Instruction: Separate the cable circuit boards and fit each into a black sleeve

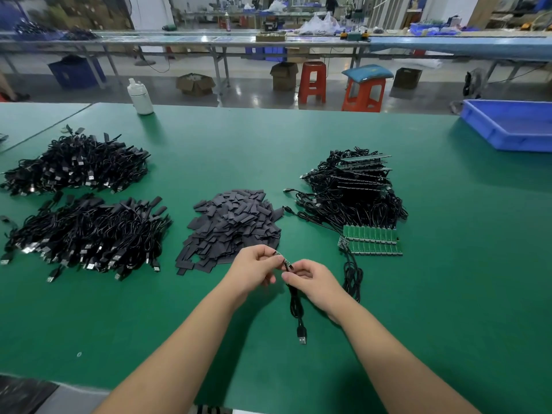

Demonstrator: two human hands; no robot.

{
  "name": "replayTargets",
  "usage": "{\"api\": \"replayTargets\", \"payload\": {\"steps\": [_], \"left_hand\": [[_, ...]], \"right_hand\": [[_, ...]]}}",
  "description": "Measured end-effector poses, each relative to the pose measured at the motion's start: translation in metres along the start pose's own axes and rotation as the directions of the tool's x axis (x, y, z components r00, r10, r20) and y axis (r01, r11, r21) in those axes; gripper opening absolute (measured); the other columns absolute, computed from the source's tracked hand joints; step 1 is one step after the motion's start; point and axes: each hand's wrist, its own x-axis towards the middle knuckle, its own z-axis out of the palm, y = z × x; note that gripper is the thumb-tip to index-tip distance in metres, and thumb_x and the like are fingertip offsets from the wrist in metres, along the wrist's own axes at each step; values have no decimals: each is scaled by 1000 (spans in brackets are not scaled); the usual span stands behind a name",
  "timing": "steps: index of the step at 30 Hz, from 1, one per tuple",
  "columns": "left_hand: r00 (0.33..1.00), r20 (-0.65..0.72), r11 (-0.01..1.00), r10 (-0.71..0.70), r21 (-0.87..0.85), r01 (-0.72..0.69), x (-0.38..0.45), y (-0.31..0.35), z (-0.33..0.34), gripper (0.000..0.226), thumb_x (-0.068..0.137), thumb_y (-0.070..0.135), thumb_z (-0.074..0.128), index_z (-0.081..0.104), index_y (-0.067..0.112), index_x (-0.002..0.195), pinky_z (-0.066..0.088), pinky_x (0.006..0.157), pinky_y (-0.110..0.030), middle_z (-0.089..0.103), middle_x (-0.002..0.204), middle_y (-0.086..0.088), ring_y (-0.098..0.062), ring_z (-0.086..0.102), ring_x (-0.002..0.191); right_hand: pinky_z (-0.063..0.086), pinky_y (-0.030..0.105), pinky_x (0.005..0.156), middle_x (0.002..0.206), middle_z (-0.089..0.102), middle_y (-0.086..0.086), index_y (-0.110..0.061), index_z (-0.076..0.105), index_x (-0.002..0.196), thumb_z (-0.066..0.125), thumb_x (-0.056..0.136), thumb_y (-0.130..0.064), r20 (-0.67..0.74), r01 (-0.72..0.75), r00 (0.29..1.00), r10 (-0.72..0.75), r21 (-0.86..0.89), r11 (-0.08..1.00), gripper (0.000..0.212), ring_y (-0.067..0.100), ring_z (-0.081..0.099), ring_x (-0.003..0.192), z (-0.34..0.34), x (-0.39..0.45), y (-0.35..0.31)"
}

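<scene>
We held one little board over the green bench (pixel 209 135).

The pile of sleeves (pixel 233 225) lay just behind our hands, with joined boards (pixel 372 243) to the right. Our left hand (pixel 254 268) pinched the small board (pixel 280 258), which slanted from upper left down to lower right. Our right hand (pixel 310 279) curled around its cable (pixel 295 303), which hung soft and floppy. The board looked light, stiff and easy to break, so we judged its edges best to hold.

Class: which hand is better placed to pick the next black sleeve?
Left hand: it is nearest the sleeve pile, while the right hand pinches the cable by its board.
</scene>
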Motion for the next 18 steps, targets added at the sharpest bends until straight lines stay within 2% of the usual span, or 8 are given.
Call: {"api": "replayTargets", "payload": {"steps": [2, 5, 8, 10, 12, 14, 16, 18], "left_hand": [[999, -42, 998, 6, 55, -4, 2, -2, -2, 8, 89, 10, 68, 66, 6, 83, 35, 45, -21, 67, 71, -7, -12, 46, 45], [998, -50, 973, 27, 229, -14, 4, -8, -10, 8, 88, 15, 71, 70, 10, 82, 31, 47, -21, 59, 61, 4, -5, 39, 44], [997, 57, 954, 46, 294, -61, 3, -12, -23, 10, 91, 24, 68, 73, 16, 88, 34, 47, -19, 64, 67, 6, -2, 41, 45], [997, -2, 910, 75, 408, -67, 7, -16, -35, 13, 93, 31, 65, 73, 21, 91, 38, 52, -20, 66, 72, 7, 1, 46, 49], [963, -194, 719, 187, 694, 0, 15, -20, -55, 12, 94, 33, 62, 71, 26, 98, 46, 66, -24, 69, 90, 7, -1, 58, 70], [909, -309, 523, 279, 843, 126, 22, -25, -77, 23, 94, 32, 61, 65, 25, 116, 51, 81, -33, 64, 113, 3, -14, 60, 99], [917, -321, 457, 237, 870, 187, 29, -32, -97, 42, 93, 37, 62, 55, 24, 132, 51, 91, -42, 56, 127, -3, -23, 53, 117], [940, -290, 425, 181, 885, 191, 35, -37, -109, 51, 91, 43, 64, 52, 26, 138, 50, 94, -43, 53, 131, -4, -26, 51, 120]], "right_hand": [[55, 28, 66, 100, 73, 9, -10, 60, 114, 64, 94, -9, 8, -38, 999, 38, 187, 982, 21, 16, 67, 71, 9, 3, -1], [39, 20, 47, 88, 74, 0, -19, 66, 107, 54, 95, -8, -29, -42, 999, 44, 83, 996, 21, 8, 46, 51, 14, 9, 1], [31, 19, 46, 80, 71, -1, -20, 72, 93, 59, 96, -18, -75, -53, 995, 59, 81, 995, 13, 6, 38, 47, 16, 10, 6], [31, 25, 49, 81, 72, 4, -18, 73, 89, 61, 95, -22, -121, -83, 988, 92, 76, 994, 14, 10, 36, 50, 16, 9, 11], [34, 26, 49, 83, 73, 6, -21, 74, 90, 61, 95, -24, -148, -110, 982, 119, 66, 992, 14, 12, 39, 50, 16, 9, 14], [42, 24, 48, 85, 75, -1, -21, 73, 100, 61, 96, -21, -151, -111, 981, 122, 84, 990, 13, 9, 46, 48, 15, 8, 16], [46, 23, 49, 85, 76, -7, -17, 72, 109, 61, 95, -17, -151, -103, 981, 119, 106, 989, 18, 9, 50, 46, 16, 8, 18], [49, 25, 52, 89, 76, -8, -18, 71, 113, 59, 95, -14, -147, -108, 981, 124, 112, 988, 22, 10, 51, 48, 18, 8, 18]]}}
